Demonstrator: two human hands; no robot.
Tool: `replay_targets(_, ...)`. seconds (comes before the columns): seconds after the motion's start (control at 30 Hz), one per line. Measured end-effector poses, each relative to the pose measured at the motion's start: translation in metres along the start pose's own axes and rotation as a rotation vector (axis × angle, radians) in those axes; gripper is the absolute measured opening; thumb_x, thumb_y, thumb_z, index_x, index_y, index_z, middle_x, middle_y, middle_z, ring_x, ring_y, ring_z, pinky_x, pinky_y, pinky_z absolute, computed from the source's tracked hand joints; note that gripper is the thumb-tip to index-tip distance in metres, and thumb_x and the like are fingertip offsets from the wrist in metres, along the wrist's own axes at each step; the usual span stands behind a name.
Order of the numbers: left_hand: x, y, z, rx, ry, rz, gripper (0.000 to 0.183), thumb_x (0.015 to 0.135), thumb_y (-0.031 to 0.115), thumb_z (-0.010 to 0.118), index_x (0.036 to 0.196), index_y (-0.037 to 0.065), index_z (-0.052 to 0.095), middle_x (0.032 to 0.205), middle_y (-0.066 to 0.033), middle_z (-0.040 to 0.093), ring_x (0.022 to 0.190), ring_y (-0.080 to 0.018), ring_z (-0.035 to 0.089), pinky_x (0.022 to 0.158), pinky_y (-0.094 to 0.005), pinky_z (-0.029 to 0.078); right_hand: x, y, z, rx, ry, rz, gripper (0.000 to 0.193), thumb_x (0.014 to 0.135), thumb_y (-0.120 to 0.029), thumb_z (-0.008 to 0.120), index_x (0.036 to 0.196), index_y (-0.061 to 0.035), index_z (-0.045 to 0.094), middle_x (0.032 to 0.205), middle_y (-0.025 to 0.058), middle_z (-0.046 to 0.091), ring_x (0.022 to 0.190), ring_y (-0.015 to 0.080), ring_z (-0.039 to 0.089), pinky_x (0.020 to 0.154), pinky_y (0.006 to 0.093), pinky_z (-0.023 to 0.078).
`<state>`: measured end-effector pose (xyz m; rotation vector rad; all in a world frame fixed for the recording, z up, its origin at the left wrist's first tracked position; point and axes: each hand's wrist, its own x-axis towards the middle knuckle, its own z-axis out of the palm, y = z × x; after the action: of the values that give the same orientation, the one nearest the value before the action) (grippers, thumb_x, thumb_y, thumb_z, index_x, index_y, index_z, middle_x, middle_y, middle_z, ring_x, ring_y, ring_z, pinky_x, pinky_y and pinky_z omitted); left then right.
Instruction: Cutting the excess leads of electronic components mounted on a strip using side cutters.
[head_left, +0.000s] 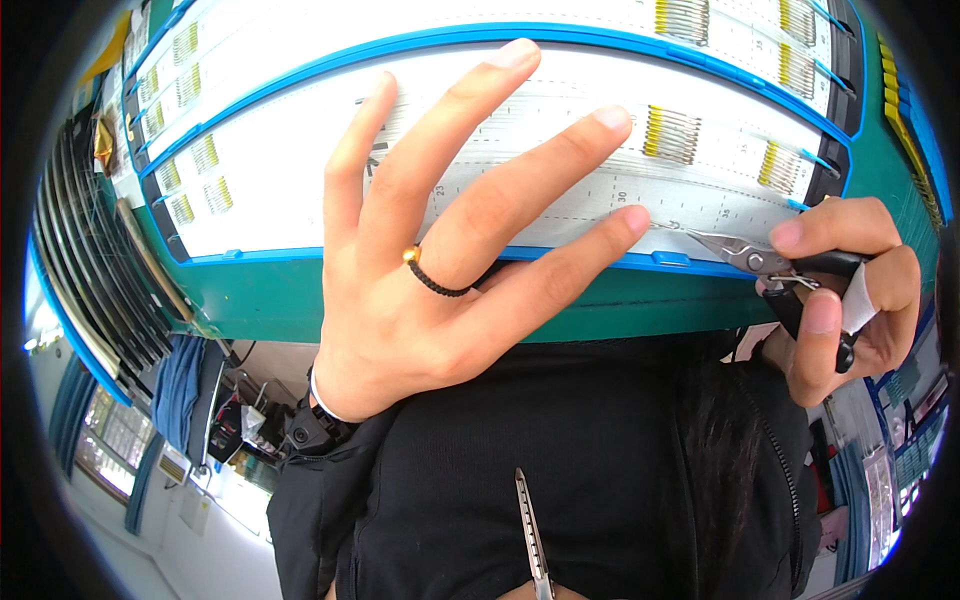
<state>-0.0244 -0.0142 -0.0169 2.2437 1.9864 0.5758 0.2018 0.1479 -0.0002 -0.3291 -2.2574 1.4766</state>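
Spread left hand and a right hand with pliers above blue-rimmed trays

The left hand is spreading its fingers wide over a front tray, which is shallow and white inside, with a blue rim. It is wearing a black braided ring with a golden bead. I cannot tell if its palm is touching the tray.

The right hand is closing around small pliers with black handles, and a white wrap is covering part of one finger. The metal nose of the pliers is pointing left, over the near edge of the front tray. A thin silvery piece is lying there, between the left thumb tip and the pliers' tip. I cannot tell if the pliers are pinching this piece.

The front tray is carrying small groups of fine yellow and silvery strands: one upright group is sitting just beyond the left hand's fingertips, another is sitting near the right end, and several more are sitting at the left end. Printed marks and dashed lines are running along its white floor. Behind it, a back tray is bearing similar groups at both ends.

Both trays are lying on a green bench. At the left, a stack of thin, dark-edged panels is standing; what they are holding, I cannot see.
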Motion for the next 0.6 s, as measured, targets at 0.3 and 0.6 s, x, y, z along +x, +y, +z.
replay_targets(0.3, 0.0, -0.001, -0.001, -0.004, -0.01, 0.0, 0.037, 0.065, 0.025, 0.076, 0.101, 0.034, 0.074, 0.132, 0.0014, 0.057, 0.132, -0.0312, 0.043, 0.111, -0.0519, 0.034, 0.007, -0.001, -0.004, -0.128, -0.13, -0.029, 0.02, 0.089, -0.007, 0.055, 0.085, -0.0048, 0.035, 0.104, 0.0292, 0.06, 0.073, 0.0141, 0.059, 0.072, 0.0278, 0.051)
replay_targets(0.6, 0.003, -0.001, -0.009, -0.079, -0.071, -0.015, 0.038, 0.063, 0.021, 0.078, 0.099, 0.033, 0.074, 0.133, -0.0033, 0.057, 0.134, -0.0348, 0.04, 0.112, -0.0486, 0.033, 0.002, 0.003, -0.003, -0.014, -0.076, -0.026, 0.023, 0.09, -0.011, 0.055, 0.085, -0.0055, 0.034, 0.104, 0.029, 0.058, 0.071, 0.0123, 0.058, 0.069, 0.0265, 0.05)
